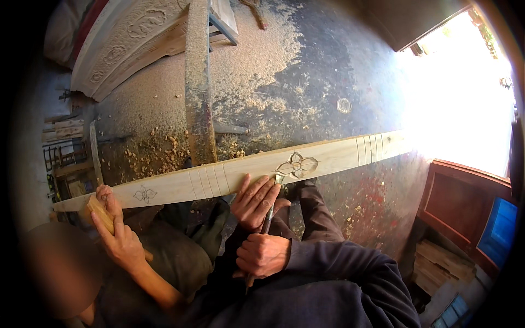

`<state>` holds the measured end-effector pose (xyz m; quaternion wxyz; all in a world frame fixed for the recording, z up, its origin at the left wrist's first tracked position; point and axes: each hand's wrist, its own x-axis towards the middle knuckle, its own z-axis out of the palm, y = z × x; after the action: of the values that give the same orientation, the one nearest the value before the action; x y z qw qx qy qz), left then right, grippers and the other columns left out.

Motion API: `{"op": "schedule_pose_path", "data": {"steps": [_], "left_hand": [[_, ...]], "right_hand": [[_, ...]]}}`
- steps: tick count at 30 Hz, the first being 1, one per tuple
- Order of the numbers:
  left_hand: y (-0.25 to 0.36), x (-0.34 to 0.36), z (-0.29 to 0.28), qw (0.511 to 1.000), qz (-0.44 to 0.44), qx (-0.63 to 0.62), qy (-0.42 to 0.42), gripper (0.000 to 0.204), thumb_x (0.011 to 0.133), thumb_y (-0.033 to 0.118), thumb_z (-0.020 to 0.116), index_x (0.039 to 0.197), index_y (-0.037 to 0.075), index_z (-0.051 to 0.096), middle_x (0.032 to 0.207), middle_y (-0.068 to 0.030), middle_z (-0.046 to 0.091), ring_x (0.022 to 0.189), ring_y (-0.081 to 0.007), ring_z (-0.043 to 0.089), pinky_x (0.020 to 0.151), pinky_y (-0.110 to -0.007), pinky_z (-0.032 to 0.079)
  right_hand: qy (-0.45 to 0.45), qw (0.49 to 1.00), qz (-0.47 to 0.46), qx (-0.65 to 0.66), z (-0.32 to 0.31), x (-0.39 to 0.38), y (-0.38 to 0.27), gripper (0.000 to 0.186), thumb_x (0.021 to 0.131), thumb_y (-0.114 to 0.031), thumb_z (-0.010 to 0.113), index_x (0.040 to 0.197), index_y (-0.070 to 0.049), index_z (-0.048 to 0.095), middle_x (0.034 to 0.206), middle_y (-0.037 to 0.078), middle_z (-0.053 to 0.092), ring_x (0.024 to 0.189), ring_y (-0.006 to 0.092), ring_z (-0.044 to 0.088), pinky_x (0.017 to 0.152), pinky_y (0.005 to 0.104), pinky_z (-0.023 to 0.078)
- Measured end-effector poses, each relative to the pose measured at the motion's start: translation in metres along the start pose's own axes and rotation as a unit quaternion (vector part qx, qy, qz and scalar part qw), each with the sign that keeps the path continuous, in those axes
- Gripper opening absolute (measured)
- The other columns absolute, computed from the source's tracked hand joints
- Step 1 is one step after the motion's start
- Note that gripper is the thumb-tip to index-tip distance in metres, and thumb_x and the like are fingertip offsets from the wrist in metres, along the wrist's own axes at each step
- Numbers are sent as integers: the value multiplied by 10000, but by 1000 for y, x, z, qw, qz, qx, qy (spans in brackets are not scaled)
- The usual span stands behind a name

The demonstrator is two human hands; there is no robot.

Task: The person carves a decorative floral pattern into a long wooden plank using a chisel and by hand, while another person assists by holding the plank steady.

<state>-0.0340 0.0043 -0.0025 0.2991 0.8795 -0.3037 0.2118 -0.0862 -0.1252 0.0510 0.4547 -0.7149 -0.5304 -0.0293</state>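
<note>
A long pale wooden board (246,170) stretches across the view, with a carved four-petal flower (297,165) right of the middle. My left hand (255,201) rests on the board just left of this flower. Its fingers are stretched along a chisel (268,220), with the thumb on the other side of the shaft. The flat metal tip touches the wood beside the flower's lower left petal. Closer to my body, my right hand (262,255) is wrapped round the handle, whose end sticks out below the fist.
At the left, another person's hand (124,243) holds a wooden block (101,216) by the board. A flower outline (145,193) is drawn nearby. A narrow plank (198,93) runs away beyond the board. Sawdust (158,87), a carved panel (128,41) and a red-brown door (454,199) lie around.
</note>
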Motion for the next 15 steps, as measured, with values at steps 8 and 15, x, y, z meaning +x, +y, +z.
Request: {"op": "schedule_pose_path", "data": {"steps": [8, 15], "left_hand": [[-1, 0, 2, 1000, 3, -3, 10, 465, 952, 371, 955, 1218, 9, 835, 1134, -157, 870, 1165, -347, 837, 1136, -641, 582], [-1, 6, -9, 999, -36, -34, -4, 433, 1006, 328, 906, 1261, -12, 824, 1244, -191, 840, 1262, -376, 795, 1159, -636, 562]], "right_hand": [[-5, 1000, 3, 8, 1, 2, 0, 358, 948, -404, 764, 804, -90, 670, 781, 46, 618, 704, 240, 637, 641, 399, 479], [35, 999, 20, 21, 6, 23, 3, 332, 906, -380, 777, 821, -110, 604, 787, 29, 560, 686, 199, 614, 612, 364, 465]]}}
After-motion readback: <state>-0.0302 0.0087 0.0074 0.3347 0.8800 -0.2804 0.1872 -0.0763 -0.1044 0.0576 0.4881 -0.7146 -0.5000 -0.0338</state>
